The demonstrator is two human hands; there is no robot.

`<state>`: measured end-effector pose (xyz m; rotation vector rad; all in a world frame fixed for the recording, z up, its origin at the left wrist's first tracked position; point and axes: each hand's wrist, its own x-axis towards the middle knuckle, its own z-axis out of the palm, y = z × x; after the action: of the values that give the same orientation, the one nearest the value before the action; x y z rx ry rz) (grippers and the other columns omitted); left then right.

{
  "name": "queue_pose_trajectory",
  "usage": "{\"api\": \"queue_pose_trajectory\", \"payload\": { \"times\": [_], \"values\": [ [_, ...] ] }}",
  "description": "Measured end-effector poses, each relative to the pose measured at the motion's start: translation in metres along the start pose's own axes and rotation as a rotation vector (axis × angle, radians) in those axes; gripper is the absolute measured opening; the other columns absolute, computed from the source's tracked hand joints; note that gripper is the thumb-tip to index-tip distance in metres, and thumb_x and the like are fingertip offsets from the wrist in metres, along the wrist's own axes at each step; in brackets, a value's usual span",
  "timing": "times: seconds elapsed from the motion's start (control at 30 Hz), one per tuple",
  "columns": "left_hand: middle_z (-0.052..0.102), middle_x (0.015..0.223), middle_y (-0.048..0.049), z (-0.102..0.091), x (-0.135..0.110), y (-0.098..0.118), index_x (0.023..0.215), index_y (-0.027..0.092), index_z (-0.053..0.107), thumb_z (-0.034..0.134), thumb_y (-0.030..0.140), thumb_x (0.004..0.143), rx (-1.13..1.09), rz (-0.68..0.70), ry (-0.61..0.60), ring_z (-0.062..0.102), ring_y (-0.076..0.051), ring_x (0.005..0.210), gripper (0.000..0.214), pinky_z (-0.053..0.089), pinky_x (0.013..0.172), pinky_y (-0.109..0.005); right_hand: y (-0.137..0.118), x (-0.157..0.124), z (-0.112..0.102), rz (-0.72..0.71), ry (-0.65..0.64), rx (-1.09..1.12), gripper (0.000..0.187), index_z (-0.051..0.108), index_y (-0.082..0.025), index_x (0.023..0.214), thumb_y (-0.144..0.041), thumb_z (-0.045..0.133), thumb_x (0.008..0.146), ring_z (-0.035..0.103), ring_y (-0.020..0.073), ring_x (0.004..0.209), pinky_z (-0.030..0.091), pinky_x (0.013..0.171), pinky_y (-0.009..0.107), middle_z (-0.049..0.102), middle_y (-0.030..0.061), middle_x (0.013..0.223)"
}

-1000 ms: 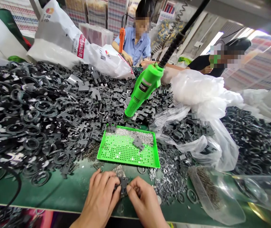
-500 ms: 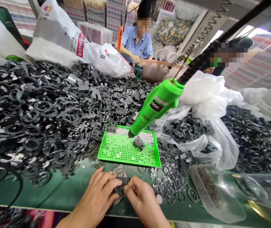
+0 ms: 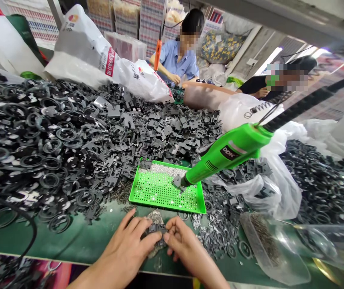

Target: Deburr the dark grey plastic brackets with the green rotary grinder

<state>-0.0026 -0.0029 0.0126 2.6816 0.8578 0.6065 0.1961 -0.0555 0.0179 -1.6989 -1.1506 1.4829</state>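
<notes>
Both my hands sit at the near edge of the bench. My left hand (image 3: 128,243) and my right hand (image 3: 188,247) pinch a dark grey plastic part (image 3: 156,228) between their fingers, and the fingers hide much of it. Under them lies a small pile of silvery metal bits (image 3: 155,218). Beyond my hands is a green perforated tray (image 3: 162,202) with a band of small silver screws (image 3: 162,170). A hanging green DDK electric screwdriver (image 3: 228,153) points its tip at a grey plastic part (image 3: 176,181) on that tray, and neither hand touches it.
Heaps of black plastic rings (image 3: 39,160) and grey plastic parts (image 3: 147,128) cover the bench behind the tray. To the right are a white plastic bag (image 3: 268,192) and a transparent tub of screws (image 3: 269,249). Two co-workers (image 3: 178,56) sit across the bench.
The screwdriver has swung down and right, from above the tray's far edge to the grey part on it. My hands have stayed on the part, with their fingers closer together.
</notes>
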Motion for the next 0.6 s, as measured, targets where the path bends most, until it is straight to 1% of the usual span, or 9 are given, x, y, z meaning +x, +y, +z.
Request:
{"api": "queue_pose_trajectory", "payload": {
  "times": [0.07,0.1,0.23,0.3,0.37,0.43,0.5,0.53,0.6],
  "values": [
    [0.060,0.109,-0.0025,0.005,-0.003,0.000,0.114,0.033,0.059,0.054,0.016,0.089,-0.006,-0.018,0.003,0.055,-0.021,0.101,0.031,0.031,0.106,-0.049,-0.003,0.003,-0.003,0.037,-0.067,0.045,0.016,0.046,-0.021,0.092,-0.034,0.053,0.085,0.055,0.0103,0.053,0.038,0.042,0.018,0.046,-0.0059,0.073],
    [0.059,0.110,-0.0028,0.007,-0.004,0.001,0.114,0.032,0.059,0.053,0.016,0.089,-0.005,-0.023,0.006,0.054,-0.021,0.102,0.031,0.031,0.106,-0.050,-0.005,0.004,-0.005,0.040,-0.074,0.020,0.015,0.045,-0.022,0.092,-0.032,0.053,0.085,0.055,0.0099,0.053,0.039,0.042,0.018,0.047,-0.0062,0.073],
    [0.059,0.111,-0.0038,0.008,-0.006,0.005,0.110,0.028,0.061,0.048,0.013,0.089,-0.014,-0.044,0.065,0.053,-0.022,0.108,0.029,0.032,0.106,-0.049,-0.020,0.006,-0.008,-0.022,-0.040,-0.209,0.009,0.045,-0.023,0.090,-0.022,0.052,0.085,0.053,0.0092,0.052,0.039,0.048,0.019,0.049,-0.0075,0.068],
    [0.059,0.110,-0.0038,0.007,-0.007,0.007,0.110,0.028,0.060,0.046,0.013,0.089,-0.027,-0.064,0.089,0.053,-0.022,0.108,0.029,0.034,0.105,-0.048,-0.023,0.005,-0.008,-0.065,-0.035,-0.323,0.006,0.047,-0.023,0.088,-0.022,0.052,0.086,0.055,0.0109,0.056,0.041,0.053,0.021,0.052,-0.0062,0.068],
    [0.059,0.110,-0.0044,0.006,-0.008,0.010,0.111,0.027,0.060,0.046,0.014,0.090,-0.020,-0.082,0.116,0.054,-0.022,0.108,0.029,0.035,0.104,-0.047,-0.020,0.005,-0.007,-0.117,-0.002,-0.434,0.002,0.050,-0.023,0.088,-0.025,0.051,0.088,0.058,0.0139,0.064,0.043,0.060,0.024,0.056,-0.0036,0.071],
    [0.059,0.109,-0.0050,0.006,-0.008,0.012,0.112,0.027,0.060,0.045,0.017,0.091,0.007,-0.085,0.154,0.054,-0.022,0.107,0.028,0.036,0.103,-0.047,-0.012,0.005,-0.005,-0.181,0.057,-0.507,0.009,0.053,-0.022,0.092,-0.030,0.048,0.091,0.060,0.0169,0.072,0.045,0.068,0.027,0.060,-0.0006,0.077],
    [0.058,0.110,-0.0054,0.007,-0.009,0.013,0.115,0.029,0.059,0.045,0.021,0.092,0.036,-0.076,0.168,0.054,-0.023,0.106,0.028,0.037,0.102,-0.047,-0.003,0.006,-0.005,-0.241,0.099,-0.527,0.016,0.054,-0.022,0.096,-0.035,0.045,0.094,0.062,0.0188,0.079,0.045,0.074,0.029,0.062,0.0020,0.082],
    [0.058,0.111,-0.0053,0.008,-0.010,0.013,0.116,0.031,0.059,0.046,0.022,0.093,0.044,-0.075,0.157,0.054,-0.023,0.107,0.028,0.037,0.102,-0.047,0.000,0.006,-0.006,-0.258,0.103,-0.522,0.019,0.055,-0.022,0.097,-0.036,0.043,0.094,0.062,0.0190,0.080,0.045,0.075,0.030,0.063,0.0028,0.085],
    [0.057,0.112,-0.0050,0.010,-0.012,0.012,0.114,0.033,0.060,0.046,0.024,0.093,0.045,-0.088,0.124,0.053,-0.023,0.108,0.026,0.035,0.103,-0.047,0.001,0.006,-0.008,-0.254,0.069,-0.490,0.023,0.056,-0.022,0.096,-0.037,0.039,0.096,0.062,0.0178,0.076,0.046,0.072,0.029,0.063,0.0030,0.086]
  ]
}}
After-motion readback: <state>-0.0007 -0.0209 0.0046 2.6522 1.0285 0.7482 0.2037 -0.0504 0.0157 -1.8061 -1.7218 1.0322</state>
